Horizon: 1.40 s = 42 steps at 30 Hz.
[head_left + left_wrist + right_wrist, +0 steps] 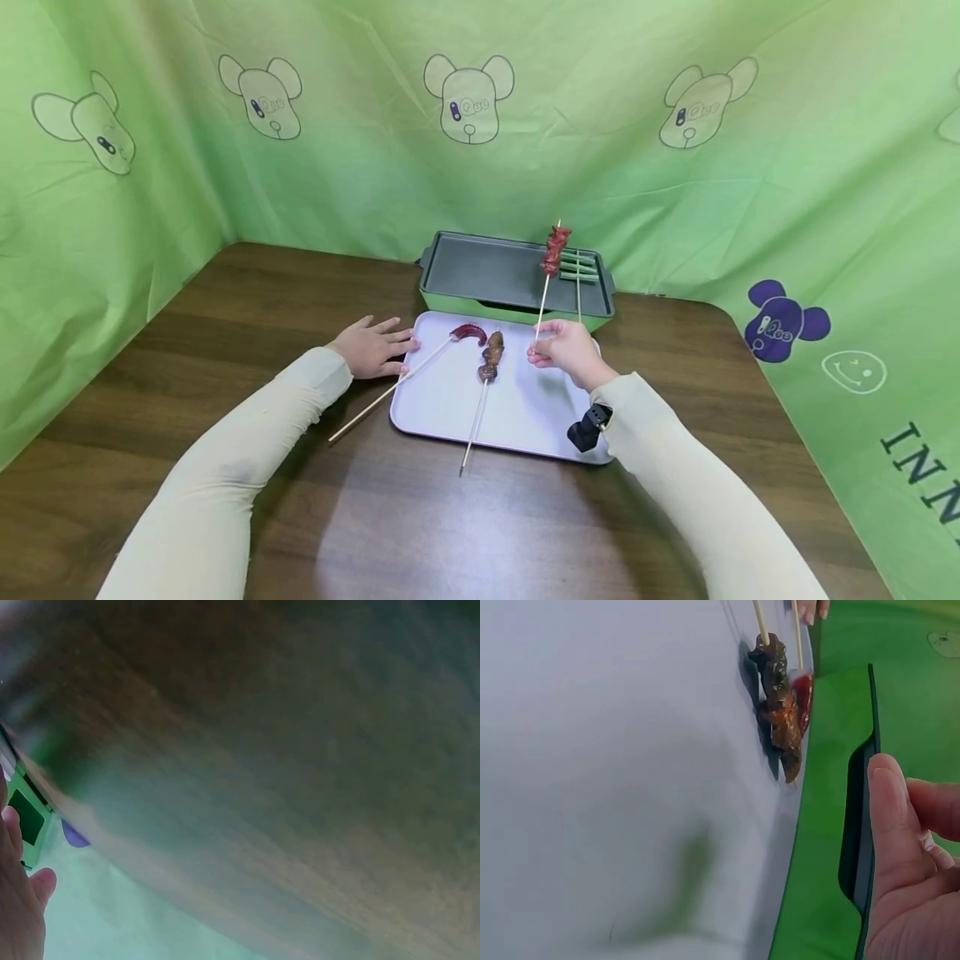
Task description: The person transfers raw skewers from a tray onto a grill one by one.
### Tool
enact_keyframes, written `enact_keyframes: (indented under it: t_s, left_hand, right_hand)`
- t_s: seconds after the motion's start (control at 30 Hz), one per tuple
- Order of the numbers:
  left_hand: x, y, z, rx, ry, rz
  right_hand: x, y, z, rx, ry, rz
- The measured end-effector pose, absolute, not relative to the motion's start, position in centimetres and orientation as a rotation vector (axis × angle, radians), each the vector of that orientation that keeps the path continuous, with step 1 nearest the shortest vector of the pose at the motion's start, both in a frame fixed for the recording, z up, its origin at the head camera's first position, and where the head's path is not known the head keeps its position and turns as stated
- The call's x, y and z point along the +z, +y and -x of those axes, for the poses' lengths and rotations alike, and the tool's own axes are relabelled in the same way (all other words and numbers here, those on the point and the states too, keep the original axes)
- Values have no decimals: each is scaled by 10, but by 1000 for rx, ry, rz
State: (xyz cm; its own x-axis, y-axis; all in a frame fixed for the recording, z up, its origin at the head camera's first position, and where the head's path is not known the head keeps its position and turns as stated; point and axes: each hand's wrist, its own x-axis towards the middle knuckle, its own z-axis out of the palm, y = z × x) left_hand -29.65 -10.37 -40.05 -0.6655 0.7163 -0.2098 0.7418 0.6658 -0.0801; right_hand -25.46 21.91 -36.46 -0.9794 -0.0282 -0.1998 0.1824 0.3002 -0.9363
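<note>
My right hand [567,350] pinches the stick of a red meat skewer [555,251], raised in front of the grill's right part with its meat end up. Fingers spread, my left hand [372,348] rests at the left edge of a white tray [525,417]. On the tray lie a brown meat skewer [491,357] and a curled dark-red skewer [469,332], their sticks reaching over the rim. The left fingertips are close to the dark-red one's stick. In the right wrist view, the brown skewer [780,705] shows beside the tray's edge.
Behind the tray stands a green tabletop grill [480,303] with a dark pan [487,267]. A skewer of green vegetable pieces [578,276] lies on the pan's right end. Green printed cloth [337,183] hangs around the brown wooden table [225,333].
</note>
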Motion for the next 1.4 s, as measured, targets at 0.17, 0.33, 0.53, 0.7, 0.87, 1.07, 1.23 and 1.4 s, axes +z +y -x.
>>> enact_keyframes:
  t_s: [0.17,0.33,0.53,0.7,0.87,1.07,1.23,1.4]
  left_hand:
    - [-397,-103,295,-234,2726,-1214]
    - [-397,-103,295,-226,2718,-1206]
    - [-398,-102,294,-223,2710,-1198]
    - [-399,-103,295,-239,2701,-1201]
    - [-397,-102,295,-232,2712,-1192]
    - [-396,-102,293,-232,2707,-1204]
    - [-399,-103,295,-241,2706,-1200]
    - [-398,-104,296,-242,2708,-1194]
  right_hand:
    - [-367,220,259,-1745,2346,-157]
    - [-370,219,261,-1737,2295,-190]
    - [-370,219,262,-1735,2285,-214]
    - [-370,219,262,-1734,2283,-227]
    - [-371,219,257,-1759,2263,-234]
    - [-376,215,227,-1775,2184,-254]
    - [-381,204,191,-1877,2013,-268]
    - [-386,195,169,-1946,1789,-250]
